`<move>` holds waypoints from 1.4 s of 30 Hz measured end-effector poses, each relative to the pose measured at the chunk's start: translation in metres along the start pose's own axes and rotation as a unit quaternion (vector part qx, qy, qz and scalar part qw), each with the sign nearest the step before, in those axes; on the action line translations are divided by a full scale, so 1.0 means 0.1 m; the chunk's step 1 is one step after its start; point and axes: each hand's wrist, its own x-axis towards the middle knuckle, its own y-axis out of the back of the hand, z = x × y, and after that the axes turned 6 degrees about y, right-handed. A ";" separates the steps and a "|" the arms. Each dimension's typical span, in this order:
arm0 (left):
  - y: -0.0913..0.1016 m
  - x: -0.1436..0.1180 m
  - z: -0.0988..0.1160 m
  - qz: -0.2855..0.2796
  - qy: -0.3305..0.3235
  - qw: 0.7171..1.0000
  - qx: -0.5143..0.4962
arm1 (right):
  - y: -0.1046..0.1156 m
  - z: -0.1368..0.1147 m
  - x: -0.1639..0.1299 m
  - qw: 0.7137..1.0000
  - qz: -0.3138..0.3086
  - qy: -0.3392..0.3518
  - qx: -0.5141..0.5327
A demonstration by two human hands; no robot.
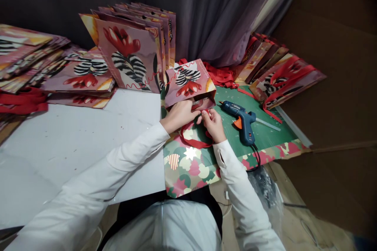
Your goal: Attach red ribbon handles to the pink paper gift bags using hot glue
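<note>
A pink paper gift bag (pixel 188 82) with a striped butterfly and a red flower lies on its side, its mouth facing me. My left hand (pixel 180 114) is closed at the lower edge of that mouth, with some fingertips hidden. Close by on the right, my right hand (pixel 213 124) pinches a red ribbon (pixel 196 143) at the bag's opening. The rest of the ribbon loops down onto the patterned paper below. To the right of this hand lies a blue glue gun (pixel 243 119) with an orange trigger and a glue stick in its back.
Several similar bags stand upright (pixel 132 55) behind the white board (pixel 88 137), and flat stacks (pixel 26 55) lie at the left. Bags with red ribbon handles (pixel 285 76) lean at the right. Red ribbons (pixel 220 74) are heaped behind the green mat (pixel 265 135). A cardboard wall (pixel 341 86) rises at the right.
</note>
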 end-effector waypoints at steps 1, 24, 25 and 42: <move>0.00 0.00 0.00 0.000 0.000 1.000 0.000 | 0.00 0.00 0.00 1.000 -0.003 -0.002 0.003; 0.08 -0.24 0.09 -0.062 -0.041 0.988 0.138 | 0.03 0.09 0.06 0.997 0.015 -0.064 -0.045; 0.10 -0.28 0.09 -0.058 -0.032 0.986 0.155 | 0.02 0.11 0.06 0.996 0.024 -0.066 -0.059; -0.06 -0.61 -0.30 0.044 -0.150 0.957 0.246 | 0.02 -0.39 0.22 0.683 -0.154 0.283 -0.655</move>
